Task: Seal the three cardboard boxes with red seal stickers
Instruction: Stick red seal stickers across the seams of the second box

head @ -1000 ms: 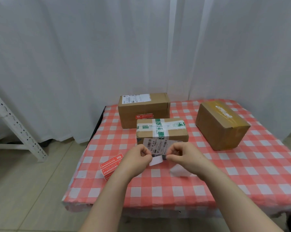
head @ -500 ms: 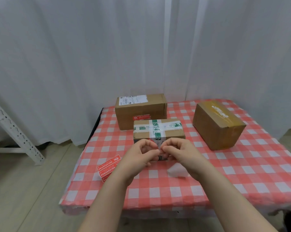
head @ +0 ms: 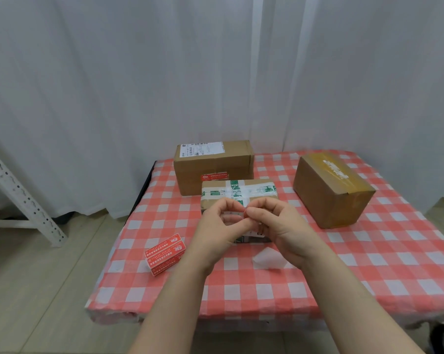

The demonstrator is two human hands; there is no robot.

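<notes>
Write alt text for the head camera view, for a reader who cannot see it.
Left hand and right hand pinch a small red sticker together over the green-taped box on a red-checked table. A rear box bears a red seal; a brown-taped box stands right; a sticker stack lies left.

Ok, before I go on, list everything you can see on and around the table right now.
brown cardboard box with white shipping label: one, brown, back of table
red seal sticker: one, red, on that box's front
brown cardboard box with green-printed tape: one, brown, middle, behind the hands
brown cardboard box with yellowish tape: one, brown, right
red sticker strips: small stack, red, front left
white backing-paper scrap: one, white, beside right wrist
checked tablecloth: one, red and white, covering table
curtain: white, behind
perforated metal frame: one, white, far left
left hand, right hand: fingertips pinching a small piece, mostly hidden
</notes>
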